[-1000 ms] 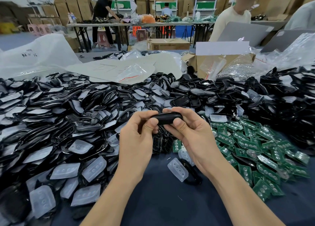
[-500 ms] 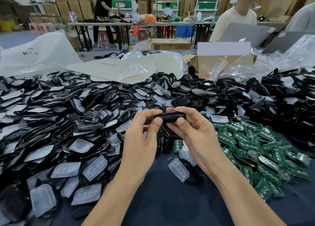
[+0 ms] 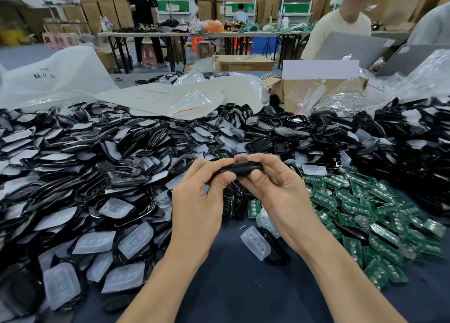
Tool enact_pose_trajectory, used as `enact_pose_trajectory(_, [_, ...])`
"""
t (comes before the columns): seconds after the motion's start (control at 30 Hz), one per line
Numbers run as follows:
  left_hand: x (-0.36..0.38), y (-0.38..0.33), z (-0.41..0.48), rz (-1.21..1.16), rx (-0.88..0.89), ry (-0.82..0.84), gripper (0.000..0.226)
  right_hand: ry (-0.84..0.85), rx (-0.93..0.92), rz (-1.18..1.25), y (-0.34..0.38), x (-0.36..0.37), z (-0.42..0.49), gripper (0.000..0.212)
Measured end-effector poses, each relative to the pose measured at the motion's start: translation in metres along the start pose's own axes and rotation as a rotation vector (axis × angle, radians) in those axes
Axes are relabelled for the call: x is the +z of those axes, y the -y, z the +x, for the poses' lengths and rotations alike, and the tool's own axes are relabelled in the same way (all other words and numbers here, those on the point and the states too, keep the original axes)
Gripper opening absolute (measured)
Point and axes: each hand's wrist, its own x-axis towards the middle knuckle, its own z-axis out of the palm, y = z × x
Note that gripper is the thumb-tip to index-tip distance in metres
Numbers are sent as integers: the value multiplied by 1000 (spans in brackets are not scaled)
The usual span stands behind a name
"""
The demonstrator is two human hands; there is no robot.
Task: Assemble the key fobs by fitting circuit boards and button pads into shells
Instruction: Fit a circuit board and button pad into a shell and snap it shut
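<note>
A black key fob shell (image 3: 239,169) is held edge-on above the table, between both hands. My left hand (image 3: 198,201) pinches its left end with thumb and fingers. My right hand (image 3: 277,191) grips its right end, thumb underneath and fingers over the top. What is inside the shell is hidden. A heap of black shells and translucent button pads (image 3: 92,176) covers the left and far side. Green circuit boards (image 3: 360,215) are piled on the right. One loose button pad (image 3: 255,242) lies on a black shell ring just below my right wrist.
The dark blue table cloth (image 3: 231,286) shows near me. A cardboard box (image 3: 316,91), plastic bags (image 3: 192,101) and grey sheets lie behind the heap. A person with a laptop (image 3: 350,47) sits at the far right; other people work at distant tables.
Both hands have raised the shell a little and kept hold of it. My grip on it looks tighter, with the fingers closer together over the top.
</note>
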Motion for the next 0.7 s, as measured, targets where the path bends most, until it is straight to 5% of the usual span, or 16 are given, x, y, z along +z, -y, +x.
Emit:
enact_pose_trajectory(0.33, [6,4,-1,19,-27,-28,32,-142,248,376,-8,-1,6,40])
enact_pose_trajectory(0.7, [7,6,-2,109,25,39,28,-170,364,442,-5,-6,9,21])
